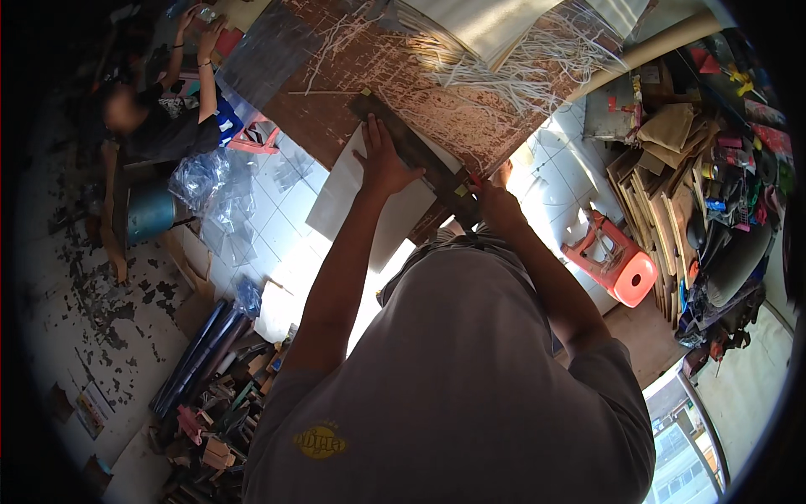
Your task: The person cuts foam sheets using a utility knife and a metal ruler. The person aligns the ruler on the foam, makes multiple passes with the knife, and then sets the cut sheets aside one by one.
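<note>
Shredded pale strips (pixel 529 80) and reddish crumbs litter the far part of the worn brown surface (pixel 306 118), beside a tiled floor. Near its edge lies a smooth, pale, stiff-looking sheet (pixel 340 202), one end jutting past the edge. Across it, slantwise, rests a long, straight, dark bar (pixel 426 161) with scuffed faces and a small yellowish patch towards each end. The left hand (pixel 384 164) lies flat, its fingers spread over sheet and bar, covering part of both. The right hand (pixel 501 208), by the bar's near end, has its fingers curled round a slim red tool (pixel 476 180); most of that is hidden in the grip, and its tip, perhaps against the bar, is too small to make out.
</note>
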The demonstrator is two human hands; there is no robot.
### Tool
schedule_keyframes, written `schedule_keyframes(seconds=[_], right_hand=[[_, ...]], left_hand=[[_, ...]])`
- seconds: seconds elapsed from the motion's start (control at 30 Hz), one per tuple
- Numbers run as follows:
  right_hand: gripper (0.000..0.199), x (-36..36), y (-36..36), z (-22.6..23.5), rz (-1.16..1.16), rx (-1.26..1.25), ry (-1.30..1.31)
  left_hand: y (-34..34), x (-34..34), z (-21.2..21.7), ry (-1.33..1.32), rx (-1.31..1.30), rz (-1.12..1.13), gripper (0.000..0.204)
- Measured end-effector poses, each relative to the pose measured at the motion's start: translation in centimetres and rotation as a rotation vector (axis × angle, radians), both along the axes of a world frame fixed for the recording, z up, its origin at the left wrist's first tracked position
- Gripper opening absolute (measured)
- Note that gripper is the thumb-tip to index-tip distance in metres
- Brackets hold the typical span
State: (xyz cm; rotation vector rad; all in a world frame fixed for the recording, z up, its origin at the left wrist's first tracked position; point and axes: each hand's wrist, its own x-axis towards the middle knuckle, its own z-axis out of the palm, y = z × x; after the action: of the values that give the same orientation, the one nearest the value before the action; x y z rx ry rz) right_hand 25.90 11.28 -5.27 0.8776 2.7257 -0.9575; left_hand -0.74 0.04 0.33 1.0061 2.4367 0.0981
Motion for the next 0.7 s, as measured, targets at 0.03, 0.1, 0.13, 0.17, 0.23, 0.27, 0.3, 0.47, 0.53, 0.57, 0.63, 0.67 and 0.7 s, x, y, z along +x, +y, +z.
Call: schedule_keyframes(seconds=[0.03,0.1,0.13,0.17,0.23,0.27,0.3,0.47,0.53,0.57,0.63,0.67,0.7], right_hand=[[0.042,0.3,-0.2,0.3,-0.022,0.003,-0.018],[0.043,1.0,-0.3,0.5,-0.048,0.009,-0.036],[0.044,1.4,-0.1,0.6,-0.029,0.029,-0.076],[0.045,1.6,0.0,0.5,-0.010,0.050,-0.116],[0.047,1.4,0.1,1.8,-0.034,-0.002,-0.142],[0.048,1.1,0.1,2.4,-0.052,-0.055,-0.166],[0.048,1.0,0.1,2.7,-0.055,-0.053,-0.166],[0.044,0.4,0.1,4.7,0.075,0.047,-0.054],[0.043,1.0,0.7,5.9,0.021,-0.036,-0.063],[0.042,1.3,0.8,6.2,-0.029,-0.123,-0.078],[0.044,1.5,0.2,6.1,-0.079,-0.099,-0.096],[0.047,1.6,-0.1,6.0,-0.126,-0.075,-0.118],[0.047,1.6,-0.3,5.7,-0.131,-0.077,-0.118]], left_hand=[[-0.2,0.0,-0.1,-0.003,0.026,0.010,0.150],[-0.2,-0.1,-0.3,-0.006,0.054,0.014,0.149],[0.0,0.0,-0.2,0.001,0.032,0.013,0.150],[0.1,0.0,-0.2,0.008,0.010,0.012,0.150],[0.0,0.1,-0.2,0.005,0.020,0.008,0.150],[-0.1,0.1,-0.2,0.004,0.029,0.008,0.150],[-0.2,0.1,-0.2,0.005,0.031,0.005,0.150],[-0.9,0.2,-0.5,0.027,0.057,-0.003,0.148],[-1.1,0.5,-0.2,0.039,0.053,-0.017,0.144],[-1.1,0.8,-0.2,0.045,0.045,-0.027,0.141],[-1.3,1.3,-0.4,0.075,0.056,-0.047,0.137],[-1.2,1.6,-0.6,0.100,0.068,-0.064,0.134],[-0.7,2.3,-0.7,0.100,0.066,-0.069,0.134]])
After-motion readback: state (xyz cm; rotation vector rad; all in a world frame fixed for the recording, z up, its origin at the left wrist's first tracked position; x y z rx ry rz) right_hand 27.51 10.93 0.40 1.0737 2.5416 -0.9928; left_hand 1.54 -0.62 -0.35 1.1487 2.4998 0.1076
